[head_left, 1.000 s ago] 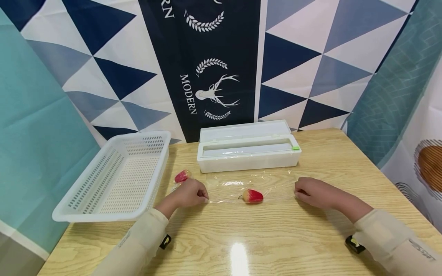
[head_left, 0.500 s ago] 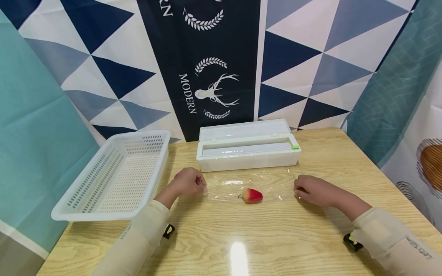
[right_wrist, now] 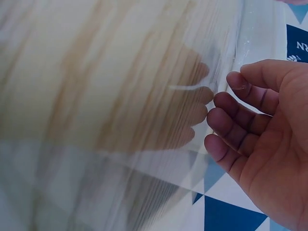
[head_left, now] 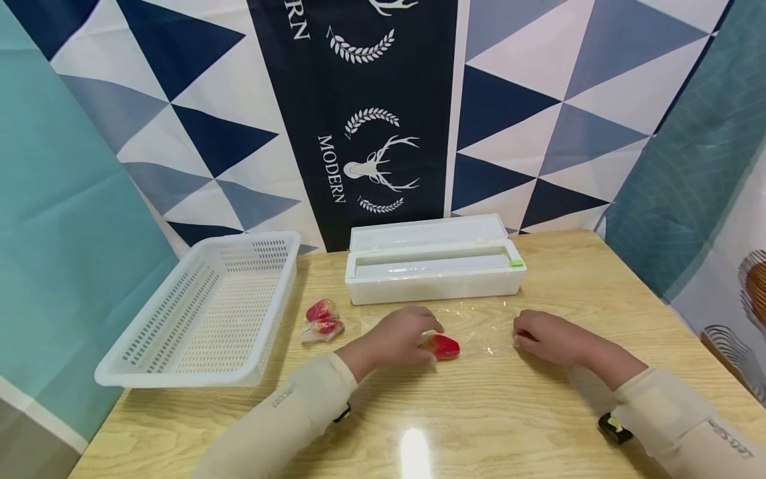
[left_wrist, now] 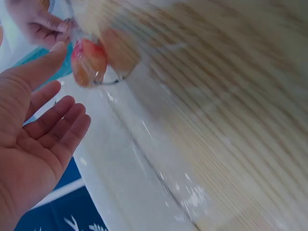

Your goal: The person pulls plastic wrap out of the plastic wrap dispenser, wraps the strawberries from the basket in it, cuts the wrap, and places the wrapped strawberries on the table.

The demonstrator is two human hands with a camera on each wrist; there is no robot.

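Note:
A red and yellow toy fruit (head_left: 445,346) lies on a clear cling film sheet (head_left: 479,322) spread on the table in front of the dispenser box. My left hand (head_left: 426,334) lies over the fruit's left end with fingers nearly straight. In the left wrist view that left hand (left_wrist: 62,84) is open, palm showing, just short of the fruit (left_wrist: 89,60). My right hand (head_left: 519,334) sits at the sheet's right edge with fingers curled. In the right wrist view its fingertips (right_wrist: 221,103) pinch the film's edge (right_wrist: 187,88).
A white cling film dispenser box (head_left: 433,276) with its lid up stands behind the sheet. A white perforated basket (head_left: 203,313) sits at the left. Two film-wrapped red fruits (head_left: 322,319) lie beside it. Patterned curtains close in the table on three sides.
My left hand let go of the sheet's left edge and slid right onto the fruit, uncovering the wrapped fruits by the basket. The right hand stayed at the right edge.

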